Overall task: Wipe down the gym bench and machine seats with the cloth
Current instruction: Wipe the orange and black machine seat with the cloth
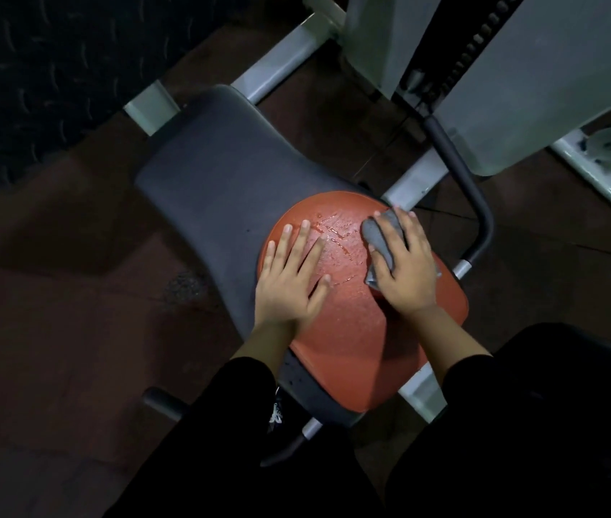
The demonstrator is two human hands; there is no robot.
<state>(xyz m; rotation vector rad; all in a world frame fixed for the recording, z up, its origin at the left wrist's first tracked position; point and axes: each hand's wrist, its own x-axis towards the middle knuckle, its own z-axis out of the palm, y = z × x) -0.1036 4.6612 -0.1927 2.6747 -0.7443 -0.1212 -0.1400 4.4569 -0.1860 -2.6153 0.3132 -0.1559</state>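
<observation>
An orange-red seat pad [348, 330] lies at the near end of a dark grey padded bench [221, 173]. Wet streaks glisten on the pad's far part between my hands. My left hand [292, 278] rests flat on the pad's left side, fingers spread and straight. On the pad's right side my right hand [404, 267] presses a crumpled grey cloth [380, 237], its fingers bent over the cloth. Part of the cloth is hidden under that hand.
A black curved handle bar [464, 181] rises right of the seat. White machine frame tubes [277, 65] run beyond the bench, with a pale shroud and weight stack [543, 80] at the top right. Dark floor lies left. My black-clad legs fill the bottom.
</observation>
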